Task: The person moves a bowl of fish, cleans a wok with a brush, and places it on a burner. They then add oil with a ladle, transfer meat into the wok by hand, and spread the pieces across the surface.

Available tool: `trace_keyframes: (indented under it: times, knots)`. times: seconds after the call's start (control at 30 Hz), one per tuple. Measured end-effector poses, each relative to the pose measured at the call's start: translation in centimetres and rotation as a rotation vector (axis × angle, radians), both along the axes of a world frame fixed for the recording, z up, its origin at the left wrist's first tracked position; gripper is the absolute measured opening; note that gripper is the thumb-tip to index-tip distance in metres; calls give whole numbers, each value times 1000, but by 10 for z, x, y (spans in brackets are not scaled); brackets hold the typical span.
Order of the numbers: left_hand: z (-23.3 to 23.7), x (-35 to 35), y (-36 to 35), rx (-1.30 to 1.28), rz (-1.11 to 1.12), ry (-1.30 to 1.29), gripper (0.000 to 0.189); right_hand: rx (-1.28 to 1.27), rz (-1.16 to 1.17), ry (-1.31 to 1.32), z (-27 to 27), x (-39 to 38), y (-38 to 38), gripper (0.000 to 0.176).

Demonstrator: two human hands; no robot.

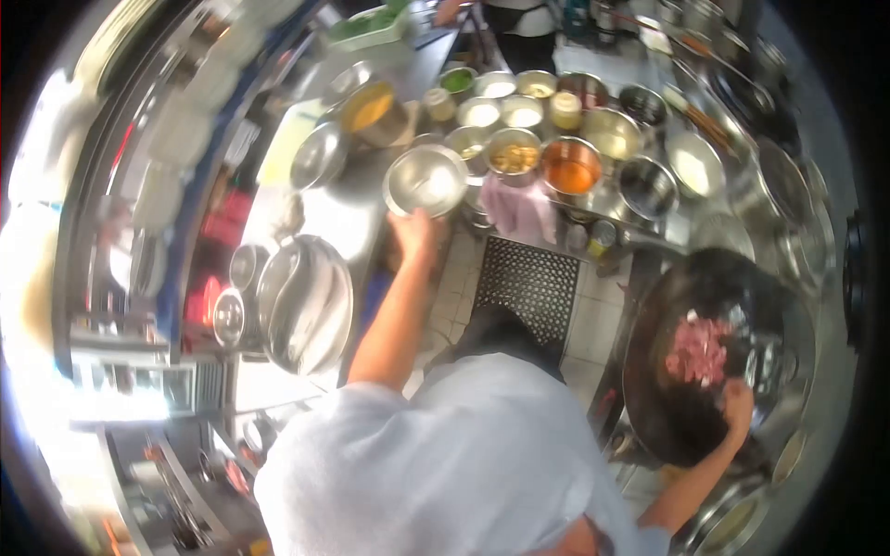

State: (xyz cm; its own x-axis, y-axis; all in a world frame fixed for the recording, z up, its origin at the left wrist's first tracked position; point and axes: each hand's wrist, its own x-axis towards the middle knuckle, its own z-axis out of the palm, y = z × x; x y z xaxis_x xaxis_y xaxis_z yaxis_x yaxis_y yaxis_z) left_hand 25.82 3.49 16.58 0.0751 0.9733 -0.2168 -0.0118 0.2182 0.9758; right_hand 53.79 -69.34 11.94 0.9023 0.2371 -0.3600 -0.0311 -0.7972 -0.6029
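My left hand (414,230) grips the near rim of a shiny metal bowl (426,183), whose inside looks bare. The bowl is beside several pans of ingredients. On the right, my right hand (737,404) is over the large dark wok (672,417), its fingers closed. What those fingers hold, if anything, cannot be made out. Pieces of pink raw meat (699,348) lie in a heap in the wok, just beyond that hand.
Ahead stand several metal pots, one with orange liquid (572,169), and a pink cloth (519,206) hangs below them. A large metal basin (306,304) is at left. A perforated black mat (528,285) lies on the floor. Another person's dark apron (525,54) shows at the top.
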Motion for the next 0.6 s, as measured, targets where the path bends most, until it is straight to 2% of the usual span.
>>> trace_keyframes:
  times: [0.03, 0.1, 0.13, 0.2, 0.23, 0.27, 0.3, 0.33, 0.37, 0.4, 0.43, 0.47, 0.53, 0.57, 0.6]
  knots:
    - [3, -31, 13, 60, 55, -84, 54, -104, -108, 99, 12, -8, 6, 16]
    - [-11, -73, 52, -73, 319, -18, 61, -73, -154, 96, 15, -19, 9, 17]
    - [-19, -83, 68, -42, 408, -64, 62, -36, -173, 111, 13, -18, 13, 17]
    - [-33, -94, 104, 51, 451, -196, 61, 29, -217, 153, 11, -18, 11, 17]
    - [-58, -111, 126, 132, 276, 458, 61, -92, -40, -7, -9, -8, -8, 20]
    - [-81, -121, 143, 231, 21, 1101, 62, -128, -7, -47, 9, -26, 16, 27]
    - [-67, -122, 127, 451, -165, 941, 93, -184, -22, -86, 49, -34, 63, 34]
    - [-71, -109, 131, 512, -351, 919, 82, -145, -46, -162, 31, -32, 44, 36]
    - [-82, -96, 133, 251, -450, 552, 72, -206, -112, -150, 86, -45, 94, 39]
    - [-83, -67, 127, -272, -328, -115, 62, -264, -61, -458, 92, -49, 97, 38]
    - [-79, -43, 115, -455, -284, -263, 52, -476, -227, -520, 116, -55, 117, 37]
    - [-83, -26, 108, -431, -451, -206, 35, -422, -226, -666, 128, -60, 122, 35]
    - [-74, 31, 73, -275, -646, -59, 20, -438, -321, -544, 140, -56, 127, 27]
    - [-57, 57, 49, -202, -819, -8, 18, -375, -340, -610, 142, -57, 129, 22]
    - [-33, 84, 15, -114, -966, 32, 17, -352, -407, -548, 150, -58, 137, 22]
